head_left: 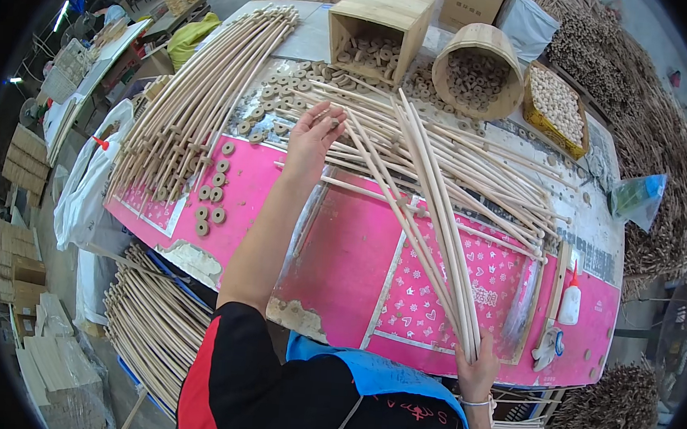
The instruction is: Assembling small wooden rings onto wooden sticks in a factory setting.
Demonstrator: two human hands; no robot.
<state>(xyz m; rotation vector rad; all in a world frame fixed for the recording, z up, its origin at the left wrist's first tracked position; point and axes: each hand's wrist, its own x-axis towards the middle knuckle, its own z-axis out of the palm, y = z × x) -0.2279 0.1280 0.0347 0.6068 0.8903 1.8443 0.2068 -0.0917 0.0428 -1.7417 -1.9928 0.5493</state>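
My right hand is closed round the near ends of several long pale wooden rods, which slant up and away to the left over the table. My left hand is raised beside the far ends of other rods, its fingers bent around a small brown wooden piece. Past my hands lies a loose pile of rods, some with small rounded ends. Brown wooden rings are scattered beyond my left hand, and more rings stand in short rows on the pink table cover.
A wooden box and a wooden bucket, both tipped over, hold rings. A yellow tray holds pale beads. Finished-looking rods lie at left. A glue bottle stands at right. Bundled rods fill a rack below left.
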